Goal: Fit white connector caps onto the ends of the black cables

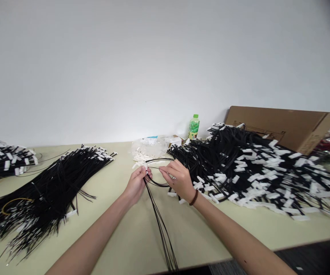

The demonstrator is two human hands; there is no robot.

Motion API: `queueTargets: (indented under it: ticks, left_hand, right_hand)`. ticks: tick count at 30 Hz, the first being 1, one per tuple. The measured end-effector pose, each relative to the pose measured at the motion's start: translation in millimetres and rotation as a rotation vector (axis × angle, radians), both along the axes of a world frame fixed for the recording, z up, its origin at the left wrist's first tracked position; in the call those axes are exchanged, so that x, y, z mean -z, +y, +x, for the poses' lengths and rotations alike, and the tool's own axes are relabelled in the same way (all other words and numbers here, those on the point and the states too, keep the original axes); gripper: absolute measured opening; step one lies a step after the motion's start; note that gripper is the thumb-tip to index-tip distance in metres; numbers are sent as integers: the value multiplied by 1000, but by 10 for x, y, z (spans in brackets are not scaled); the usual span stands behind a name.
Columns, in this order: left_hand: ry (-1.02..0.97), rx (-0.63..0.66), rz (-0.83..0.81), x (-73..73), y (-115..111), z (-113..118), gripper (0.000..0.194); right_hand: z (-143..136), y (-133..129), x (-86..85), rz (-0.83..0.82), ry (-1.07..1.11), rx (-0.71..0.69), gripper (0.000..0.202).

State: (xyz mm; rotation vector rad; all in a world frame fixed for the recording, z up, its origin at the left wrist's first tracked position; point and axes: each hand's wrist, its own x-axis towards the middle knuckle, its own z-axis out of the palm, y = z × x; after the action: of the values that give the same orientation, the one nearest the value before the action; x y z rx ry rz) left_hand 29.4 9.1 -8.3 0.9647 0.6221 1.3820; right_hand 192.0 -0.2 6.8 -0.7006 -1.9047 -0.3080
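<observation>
Plainly, in the head view, both hands meet over the middle of the table (110, 214), nearer its far edge than its near one. The left hand (137, 182) is closed around a few thin black cables (155, 206), gripped close to a small white piece (142, 165) at its fingertips; I cannot tell how the two are joined. From that fist the cables run down to the table's near edge, while others loop across towards the right hand (179, 178). This one has thumb and fingers pinched narrow on a single thin strand (155, 167), and a dark band (193, 197) circles its wrist.

Just beyond the hands, towards the far edge, lies a clear plastic bag (160, 147) with white bits (143, 156) in it. A green-capped bottle (193, 128) stands to its right, near the same edge. A large heap of black cables with white tags (239, 160) spreads from beside the right hand towards the right edge, with a cardboard box (273, 124) behind it. Along the left edge lie a long dark bundle (53, 183), crossed by a yellow loop (17, 200), and a smaller tagged bundle (7, 156).
</observation>
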Motion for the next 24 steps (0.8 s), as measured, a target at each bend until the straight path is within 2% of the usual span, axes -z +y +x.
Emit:
queueTargets:
  ticks: [14, 19, 24]
  left_hand:
    - [1, -11, 11, -10, 13, -7, 20]
    - [84, 3, 25, -23, -25, 8, 25]
    - [164, 53, 45, -8, -55, 33, 29]
  right_hand:
    - [22, 12, -1, -6, -101, 35, 19]
    - [8, -19, -7, -10, -164, 48, 24]
    - [-45, -55, 23, -29, -166, 77, 19]
